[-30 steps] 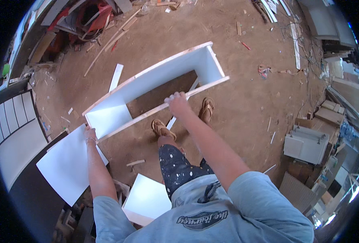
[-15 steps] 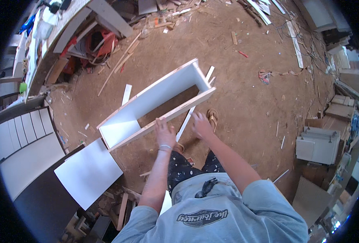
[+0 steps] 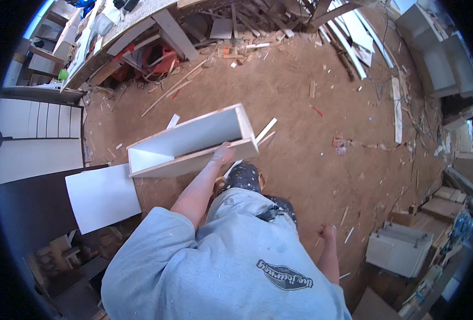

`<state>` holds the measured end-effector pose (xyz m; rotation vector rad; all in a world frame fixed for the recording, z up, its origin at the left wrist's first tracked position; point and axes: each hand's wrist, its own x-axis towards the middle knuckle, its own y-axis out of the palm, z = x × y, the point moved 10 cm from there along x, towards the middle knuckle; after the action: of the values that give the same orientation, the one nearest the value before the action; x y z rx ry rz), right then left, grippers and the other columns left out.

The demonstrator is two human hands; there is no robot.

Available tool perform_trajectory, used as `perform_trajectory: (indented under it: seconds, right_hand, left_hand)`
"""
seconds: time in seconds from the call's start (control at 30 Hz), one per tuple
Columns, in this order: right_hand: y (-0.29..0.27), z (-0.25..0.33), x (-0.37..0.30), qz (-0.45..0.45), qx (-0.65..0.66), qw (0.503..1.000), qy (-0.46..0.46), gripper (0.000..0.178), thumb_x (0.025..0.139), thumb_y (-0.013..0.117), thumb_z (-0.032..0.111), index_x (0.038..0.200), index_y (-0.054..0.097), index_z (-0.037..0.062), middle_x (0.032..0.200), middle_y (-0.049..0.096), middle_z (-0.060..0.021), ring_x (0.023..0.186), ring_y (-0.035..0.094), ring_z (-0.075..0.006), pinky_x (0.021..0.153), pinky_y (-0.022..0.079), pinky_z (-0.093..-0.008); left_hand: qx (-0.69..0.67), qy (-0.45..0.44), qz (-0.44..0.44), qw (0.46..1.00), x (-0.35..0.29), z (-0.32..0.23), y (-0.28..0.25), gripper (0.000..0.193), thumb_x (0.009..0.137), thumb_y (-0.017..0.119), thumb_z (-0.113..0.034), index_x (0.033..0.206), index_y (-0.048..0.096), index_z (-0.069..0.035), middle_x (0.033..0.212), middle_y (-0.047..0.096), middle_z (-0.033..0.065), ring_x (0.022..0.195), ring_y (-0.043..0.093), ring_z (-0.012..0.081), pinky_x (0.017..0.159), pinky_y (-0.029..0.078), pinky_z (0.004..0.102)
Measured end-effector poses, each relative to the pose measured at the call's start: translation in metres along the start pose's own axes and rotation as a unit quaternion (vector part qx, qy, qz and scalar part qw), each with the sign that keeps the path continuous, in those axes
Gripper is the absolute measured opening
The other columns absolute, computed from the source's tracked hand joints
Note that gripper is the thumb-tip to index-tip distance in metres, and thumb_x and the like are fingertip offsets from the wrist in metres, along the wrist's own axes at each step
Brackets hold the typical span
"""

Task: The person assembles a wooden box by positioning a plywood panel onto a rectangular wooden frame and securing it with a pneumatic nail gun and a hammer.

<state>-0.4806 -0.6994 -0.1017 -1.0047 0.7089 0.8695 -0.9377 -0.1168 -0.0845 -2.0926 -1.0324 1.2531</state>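
Observation:
A long, narrow open box (image 3: pixel 193 167), white inside with bare wood edges, slants up to the right in front of my legs. Fingers of my left hand (image 3: pixel 224 153) are wrapped over its near edge, close to the right end. Part of that hand's grip is hidden by the board. My right hand (image 3: pixel 328 232) hangs well off to the right, loosely curled, with nothing visible in it. A white square panel (image 3: pixel 102 197) lies at the box's left end, on a dark surface.
White wood strips (image 3: pixel 267 129) lie on the dirt floor under and beside the box. A workbench (image 3: pixel 135 26) runs across the upper left. Pale boards (image 3: pixel 348 37) are piled at the far right. A white cabinet door stack (image 3: pixel 399 249) stands on the right.
My left hand has slid right along the box's near edge. My right hand has swung away to the right and back. The box's right end sits lower and further left in view.

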Motion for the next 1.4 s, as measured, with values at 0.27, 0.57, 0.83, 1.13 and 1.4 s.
perform_trajectory:
  seconds: [0.27,0.57,0.83,1.13,1.4]
  right_hand:
    - [0.033,0.187,0.047,0.075,-0.008,0.997,0.004,0.028,0.093,0.056,0.014,0.115,0.062,-0.0021,0.091,0.071,-0.021,0.075,0.071,-0.028,0.064,0.056,-0.0361]
    - [-0.042,0.386,0.141,0.19,-0.1,0.968,-0.132,0.029,0.091,0.055,0.014,0.111,0.067,-0.0034,0.09,0.072,-0.0176,0.078,0.07,-0.0192,0.061,0.053,-0.031]
    - [-0.316,0.539,0.178,-0.055,0.103,0.992,-0.056,0.03,0.098,0.044,0.013,0.121,0.058,0.0003,0.093,0.072,-0.0156,0.076,0.071,-0.0208,0.063,0.055,-0.0298]
    - [-0.347,0.525,0.299,0.015,-0.045,0.997,-0.068,0.029,0.092,0.055,0.016,0.112,0.067,-0.0013,0.093,0.073,-0.0135,0.08,0.069,-0.0205,0.067,0.054,-0.0336]
    - [-0.498,0.527,0.391,-0.026,0.147,0.989,0.003,0.025,0.091,0.06,0.018,0.101,0.071,-0.0023,0.09,0.071,-0.0116,0.076,0.064,-0.0188,0.066,0.051,-0.0312]
  left_hand:
    - [0.084,-0.278,0.025,0.957,-0.019,-0.07,-0.01,0.063,0.081,0.063,-0.023,0.138,0.043,-0.002,0.139,0.037,0.033,0.132,0.039,0.0464,0.111,0.034,0.049]
    - [0.012,-0.538,0.097,0.837,0.005,-0.103,0.035,0.105,0.084,0.062,-0.036,0.154,-0.006,0.003,0.155,-0.005,0.0412,0.145,-0.005,0.0562,0.119,0.012,0.0582]
    - [0.046,-0.193,0.227,0.953,0.163,-0.201,0.076,0.06,0.092,0.056,-0.047,0.123,0.059,0.004,0.127,0.059,0.0232,0.126,0.052,0.0329,0.105,0.041,0.0435]
    - [-0.471,-0.037,0.147,0.869,0.353,-0.611,-0.017,0.029,0.097,0.06,-0.026,0.098,0.072,-0.001,0.095,0.072,0.0089,0.096,0.066,0.0154,0.089,0.05,0.0311]
    - [-0.484,0.331,0.389,0.71,0.291,-1.124,-0.116,0.031,0.099,0.057,-0.025,0.088,0.071,0.0,0.115,0.067,0.0167,0.108,0.062,0.0207,0.095,0.047,0.0307]
